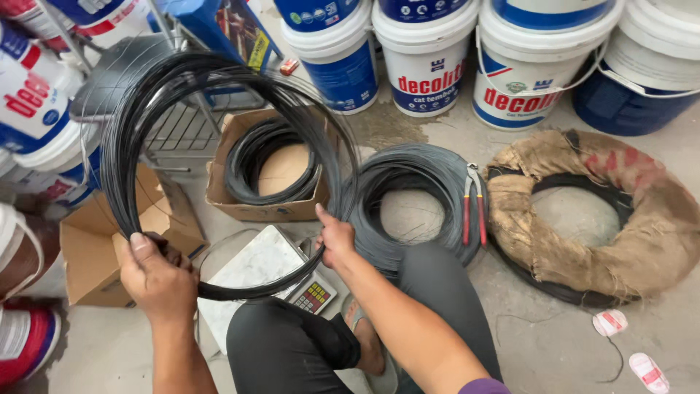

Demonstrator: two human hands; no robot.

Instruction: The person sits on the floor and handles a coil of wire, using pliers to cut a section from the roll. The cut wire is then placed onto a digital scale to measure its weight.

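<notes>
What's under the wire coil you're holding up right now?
Under the wire coil held by both hands sits a weighing scale with a white platform and keypad. The coil's bottom strands cross it; the scale's near edge is hidden by the knee.

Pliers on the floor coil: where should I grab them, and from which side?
Grip the pliers by the two red handles, coming from above at the end nearer the person. They lie flat across the wire coil with the metal jaws pointing away, and the handles lie slightly apart on top of the wire, probably leaving room for fingers.
</notes>
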